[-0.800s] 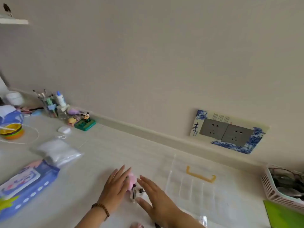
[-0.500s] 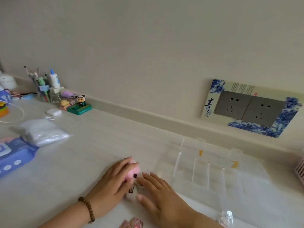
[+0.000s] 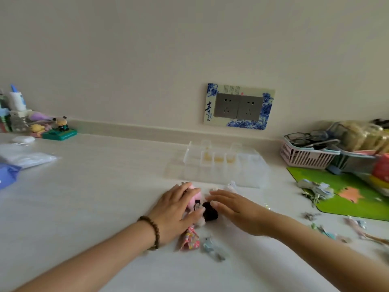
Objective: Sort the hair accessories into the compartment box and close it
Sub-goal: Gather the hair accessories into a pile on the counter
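The clear compartment box (image 3: pixel 219 169) stands open on the white table, its lid raised toward the wall. Just in front of it my left hand (image 3: pixel 176 209) lies over a pink fluffy hair accessory (image 3: pixel 194 199), fingers loosely bent round it. A black fluffy accessory (image 3: pixel 210 210) sits between my hands. My right hand (image 3: pixel 237 209) hovers flat beside it, fingers straight, holding nothing. A pink floral bow (image 3: pixel 190 239) and a pale blue clip (image 3: pixel 212 246) lie nearer me. More clips (image 3: pixel 317 190) are scattered to the right.
A green mat (image 3: pixel 345 197) and a pink basket (image 3: pixel 305 153) with glasses stand at the right. At the far left are a panda figure (image 3: pixel 61 128), a glue bottle (image 3: pixel 16 100), a plastic bag (image 3: pixel 27 157) and a blue pack (image 3: pixel 6 175). A wall socket (image 3: pixel 239 106) is behind the box.
The view has swung right and lower, bringing the basket, mat and scattered clips into sight. My hands have spread slightly apart, uncovering the black accessory between them.
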Demonstrator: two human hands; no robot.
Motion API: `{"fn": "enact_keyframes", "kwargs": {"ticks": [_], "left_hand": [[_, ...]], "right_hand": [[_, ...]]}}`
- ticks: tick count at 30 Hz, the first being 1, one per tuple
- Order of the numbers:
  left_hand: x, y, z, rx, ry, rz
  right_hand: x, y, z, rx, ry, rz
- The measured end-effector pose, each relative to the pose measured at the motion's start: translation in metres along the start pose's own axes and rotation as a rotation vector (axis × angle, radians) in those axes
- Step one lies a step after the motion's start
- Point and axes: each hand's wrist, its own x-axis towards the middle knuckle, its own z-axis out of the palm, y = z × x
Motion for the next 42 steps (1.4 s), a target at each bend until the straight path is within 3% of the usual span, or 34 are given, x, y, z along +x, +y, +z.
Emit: {"fn": "enact_keyframes", "kwargs": {"ticks": [3, 8, 12, 15, 18, 21, 26, 35, 42], "left_hand": [[0.008, 0.022, 0.014, -0.02, 0.005, 0.029], [0.017, 0.049, 0.017, 0.052, 0.001, 0.069], [0.032, 0.058, 0.0, -0.037, 0.074, 0.145], [0.049, 0.07, -0.006, -0.115, 0.0, 0.165], [0.061, 0.078, -0.005, -0.152, -0.104, 0.125], [0.066, 0.075, -0.001, -0.091, -0.099, 0.109], [0.065, 0.082, 0.002, 0.01, -0.09, 0.127], [0.076, 0.101, 0.005, -0.039, -0.187, 0.118], [0.056, 0.093, 0.006, -0.043, -0.009, 0.254]], "right_hand": [[-0.021, 0.005, 0.001, 0.177, 0.063, 0.089], [-0.047, 0.015, -0.013, 0.345, 0.111, 0.088], [-0.07, 0.05, -0.068, 0.319, 0.386, 0.164], [-0.082, 0.102, -0.093, 0.309, 0.551, 0.345], [-0.082, 0.154, -0.092, 0.276, 0.506, 0.591], [-0.077, 0.181, -0.083, 0.26, 0.428, 0.691], [-0.064, 0.16, -0.064, 0.224, 0.396, 0.622], [-0.048, 0.071, -0.021, 0.428, 0.325, 0.392], [-0.088, 0.07, -0.041, 0.417, 0.342, 0.307]]}}
